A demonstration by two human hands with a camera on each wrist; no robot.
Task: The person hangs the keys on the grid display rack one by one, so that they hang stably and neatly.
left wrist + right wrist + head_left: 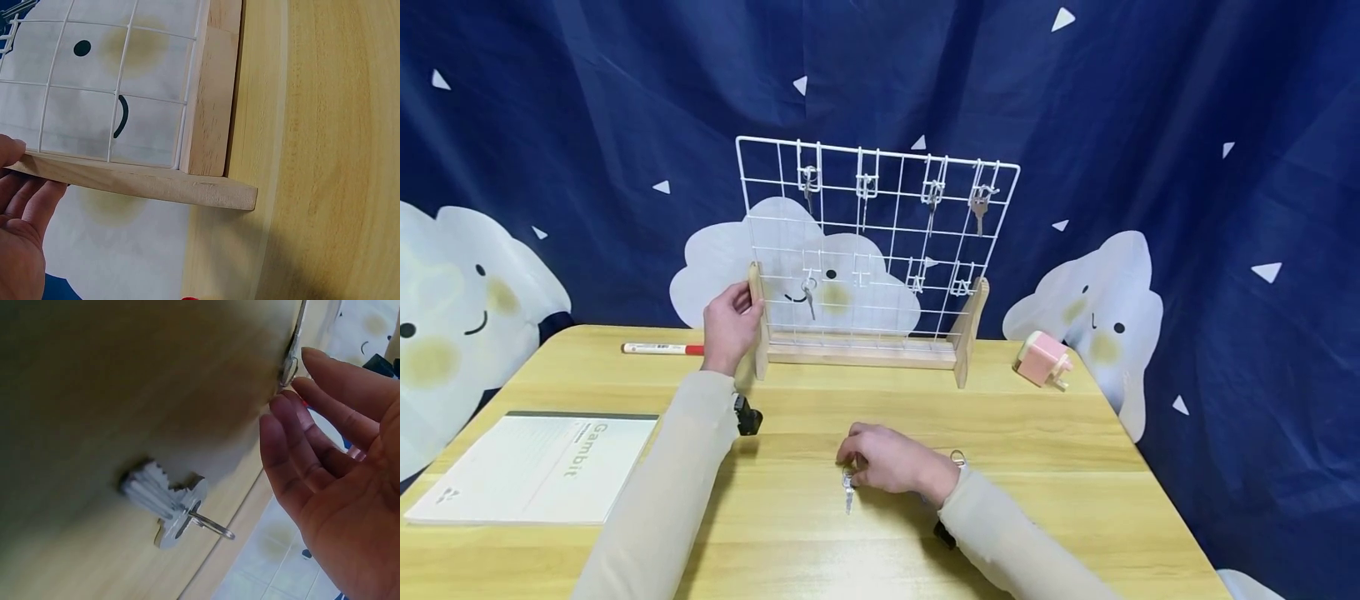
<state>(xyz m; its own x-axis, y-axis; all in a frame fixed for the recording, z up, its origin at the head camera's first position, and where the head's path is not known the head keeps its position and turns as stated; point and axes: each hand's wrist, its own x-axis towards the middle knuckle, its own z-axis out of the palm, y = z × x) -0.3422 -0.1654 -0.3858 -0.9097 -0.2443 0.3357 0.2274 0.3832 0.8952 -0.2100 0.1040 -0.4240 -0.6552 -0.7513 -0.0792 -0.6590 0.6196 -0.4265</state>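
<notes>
A white wire grid rack [895, 229] stands in a wooden base, with keys on several of its hooks. My left hand [732, 327] grips the rack's left wooden upright [137, 181], thumb on one side and fingers on the other. Low over the table, my right hand [887, 458] has its fingertips right at the ring of a small silver key [848, 493]. In the right wrist view, thumb and forefinger stand slightly apart beside that ring [289, 372]. A second key with a ring [181, 509] lies near the right wrist, partly hidden by it in the head view.
At the left lies a notebook [542, 471]; a marker with a red cap [662, 348] is behind it, beside the left hand. A pink and white block-shaped thing [1043, 360] sits at the back right. A blue curtain [880, 67] hangs behind the table [790, 533].
</notes>
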